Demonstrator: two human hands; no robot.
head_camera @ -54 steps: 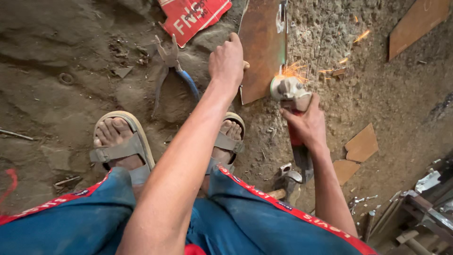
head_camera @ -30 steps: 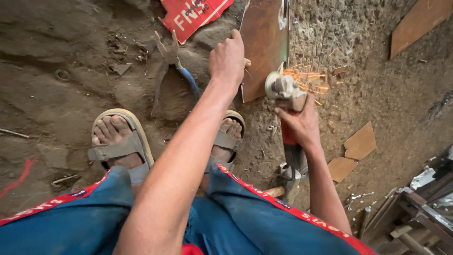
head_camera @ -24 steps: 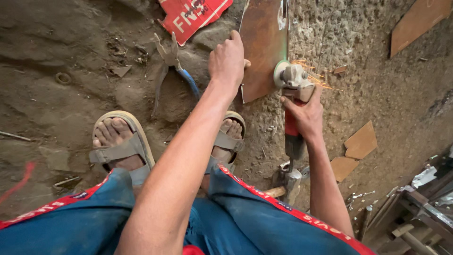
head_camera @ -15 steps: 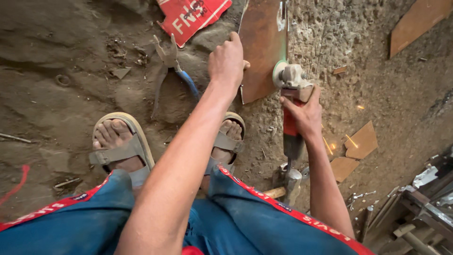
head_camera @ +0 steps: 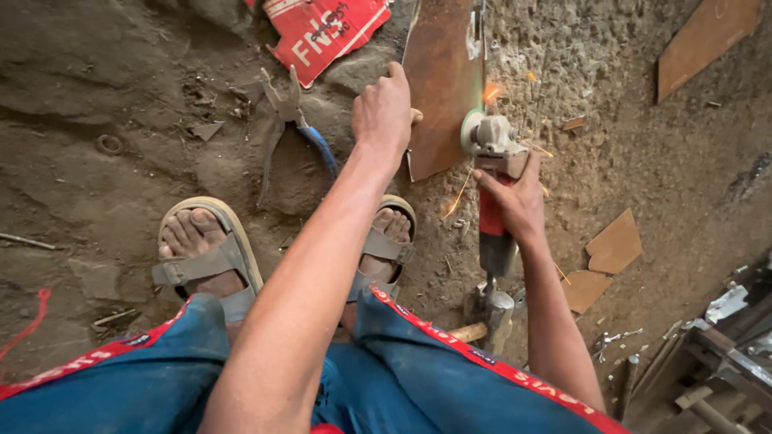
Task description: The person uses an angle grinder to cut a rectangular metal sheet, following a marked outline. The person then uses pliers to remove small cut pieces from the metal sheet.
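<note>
Head view, looking down past my own knees. My left hand (head_camera: 384, 112) presses closed-fingered on the near left edge of a rusty metal sheet (head_camera: 442, 80) that lies flat on the dirt floor (head_camera: 121, 96), pinning it. My right hand (head_camera: 515, 201) is wrapped tight around the red body of an angle grinder (head_camera: 490, 153), whose disc meets the sheet's right edge; sparks (head_camera: 490, 92) fly from the contact point and scatter toward the right and downward.

Hazards, as I judge them: the disc runs close to my left hand, with only the width of the sheet between them, so a kick or a snag in the cut could throw the grinder toward those fingers. My feet sit in open sandals (head_camera: 209, 257) just below the sheet, toes bare, and sparks land near the right one. The sheet rests on uneven ground and could rock or slide under pressure.

Room to move: the sheet's far end runs out of the top of the view, so its length there cannot be told. Pliers (head_camera: 281, 120) with a blue handle lie just left of my left hand. A hammer (head_camera: 494, 317) sits behind the grinder's tail, beside my right knee. Cut offcuts (head_camera: 615, 245) lie to the right; open dirt lies beyond them.
</note>
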